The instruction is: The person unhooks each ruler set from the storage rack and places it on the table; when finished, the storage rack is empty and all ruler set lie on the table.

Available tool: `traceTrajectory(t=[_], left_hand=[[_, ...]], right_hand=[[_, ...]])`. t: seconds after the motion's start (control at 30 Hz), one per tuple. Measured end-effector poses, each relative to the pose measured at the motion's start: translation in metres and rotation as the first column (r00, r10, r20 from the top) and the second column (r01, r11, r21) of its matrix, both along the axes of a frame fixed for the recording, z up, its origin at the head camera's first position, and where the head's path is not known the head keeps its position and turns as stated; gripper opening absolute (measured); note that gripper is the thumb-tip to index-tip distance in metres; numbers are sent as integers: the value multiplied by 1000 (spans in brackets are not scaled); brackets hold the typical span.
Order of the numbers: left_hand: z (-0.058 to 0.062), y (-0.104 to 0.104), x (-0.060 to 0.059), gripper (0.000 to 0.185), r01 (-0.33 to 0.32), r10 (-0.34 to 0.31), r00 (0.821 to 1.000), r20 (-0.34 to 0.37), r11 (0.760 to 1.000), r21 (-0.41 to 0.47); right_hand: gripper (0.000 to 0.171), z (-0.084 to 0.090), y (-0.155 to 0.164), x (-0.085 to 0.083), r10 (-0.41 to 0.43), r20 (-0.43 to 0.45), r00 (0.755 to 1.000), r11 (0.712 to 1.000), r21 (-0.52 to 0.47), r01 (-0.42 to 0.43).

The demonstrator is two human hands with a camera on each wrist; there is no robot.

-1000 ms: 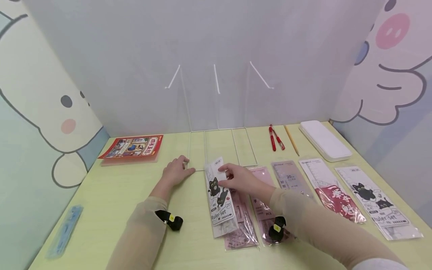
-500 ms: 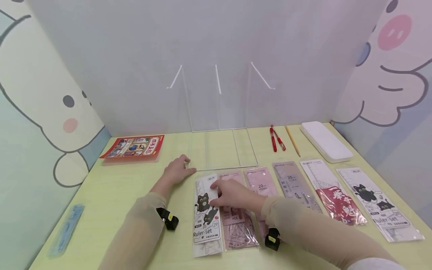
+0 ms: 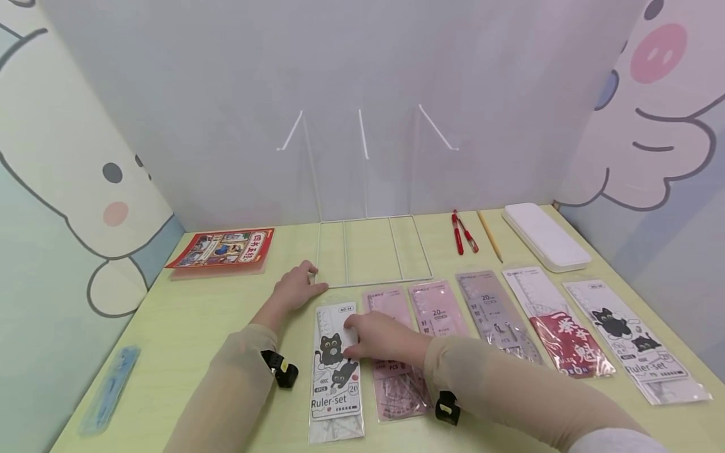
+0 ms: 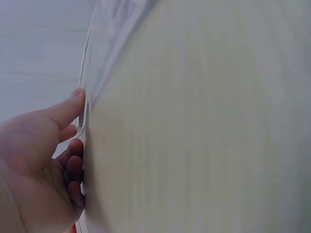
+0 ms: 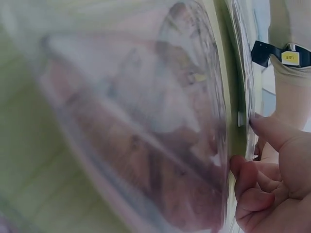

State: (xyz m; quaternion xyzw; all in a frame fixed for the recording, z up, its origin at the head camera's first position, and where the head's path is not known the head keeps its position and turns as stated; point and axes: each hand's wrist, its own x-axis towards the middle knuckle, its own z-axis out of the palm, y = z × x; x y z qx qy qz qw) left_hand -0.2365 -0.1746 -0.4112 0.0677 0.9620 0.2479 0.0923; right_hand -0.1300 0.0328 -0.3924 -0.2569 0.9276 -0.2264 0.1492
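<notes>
My left hand (image 3: 293, 290) is at the front left corner of a white wire display rack (image 3: 385, 282), thumb and fingers about its thin wire. Under my right hand (image 3: 387, 340) lies a clear-bagged ruler set (image 3: 334, 393) with black cats on its card. The thumb and forefinger hold it by its right edge, close over the table. My right forearm crosses two pink ruler packs (image 3: 387, 303), hiding part of both. In the right wrist view a blurred pink pack (image 5: 146, 121) fills the left side, and the right thumb and curled fingers (image 5: 248, 179) meet the edge of the bag.
More packs lie to the right: a grey-purple one (image 3: 481, 289), a white and red one (image 3: 569, 346) and another cat ruler set (image 3: 629, 340). Behind are red pens (image 3: 457, 234), a pencil (image 3: 489, 236) and a white case (image 3: 545, 236). A red booklet (image 3: 226, 250) and blue pack (image 3: 110, 390) lie left.
The right hand has brought the cat ruler set leftward and nearer the front edge, off the pink pack it overlapped. The left hand has stayed at the rack corner.
</notes>
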Motion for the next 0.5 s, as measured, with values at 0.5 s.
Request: traceTrajectory(t=[0.5], left_hand=[[2,-10,1,54,97,-101,994,46,991,96]], right_hand=[[57,3,111,-49,-183,-92,979,980,-98,174]])
